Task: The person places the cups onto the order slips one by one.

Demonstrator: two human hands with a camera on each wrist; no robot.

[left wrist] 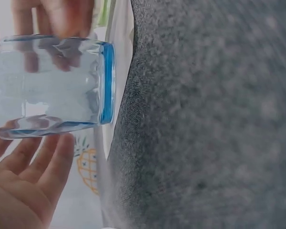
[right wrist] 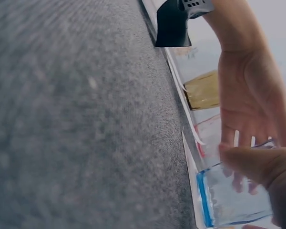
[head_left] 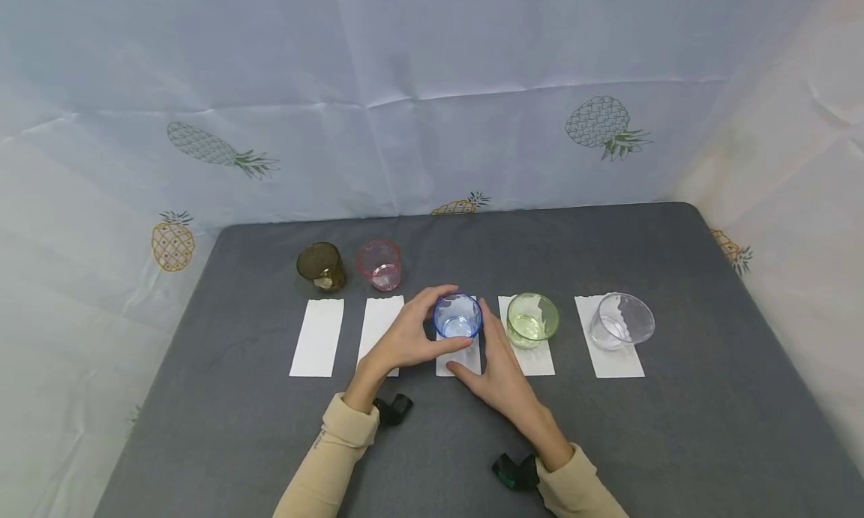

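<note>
A clear blue glass (head_left: pixel 457 317) stands upright over a white paper strip (head_left: pixel 466 364) in the middle of the row. My left hand (head_left: pixel 413 333) curves round its left side, thumb on the near side and index finger at the far rim. In the left wrist view the fingers (left wrist: pixel 57 162) of that hand lie along the glass wall. My right hand (head_left: pixel 498 372) is at the right side of the glass, fingers extended beside it and thumb spread away toward me. The right wrist view shows the right thumb (right wrist: pixel 257 164) overlapping the blue glass (right wrist: pixel 233 198).
To the right, a green glass (head_left: pixel 533 319) and a colourless glass (head_left: pixel 621 321) stand on paper strips. A brown glass (head_left: pixel 322 267) and a pink glass (head_left: pixel 380 264) stand behind two strips at left. Grey cloth covers the table (head_left: pixel 223 428); a pineapple-print curtain (head_left: pixel 378 151) hangs behind.
</note>
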